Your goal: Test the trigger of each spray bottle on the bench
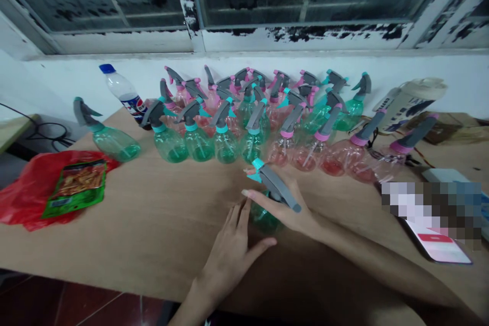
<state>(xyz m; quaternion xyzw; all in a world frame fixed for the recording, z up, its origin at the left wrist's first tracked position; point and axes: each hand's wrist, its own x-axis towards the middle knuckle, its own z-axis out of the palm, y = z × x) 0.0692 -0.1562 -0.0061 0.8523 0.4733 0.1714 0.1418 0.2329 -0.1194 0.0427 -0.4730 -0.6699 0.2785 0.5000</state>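
A green spray bottle (263, 218) with a grey and turquoise trigger head stands near the front middle of the table. Around its neck, just below the trigger, is my right hand (292, 209), its thumb stretched across the front. My left hand (233, 244) is beside the bottle's lower left side, with fingers extended and the thumb apart; whether the fingertips touch the plastic I cannot tell. Behind both hands stand several more spray bottles, green ones (225, 145) towards the left and pink ones (303, 155) towards the right, with some coloured liquid inside.
A red plastic bag (23, 183) lies at the left with a green snack packet (76, 188) on it. Behind them leans a blue-capped drink bottle (124, 89). On the right are a phone (443, 249) with its screen lit and a printed pale bag (410, 102) by the wall.
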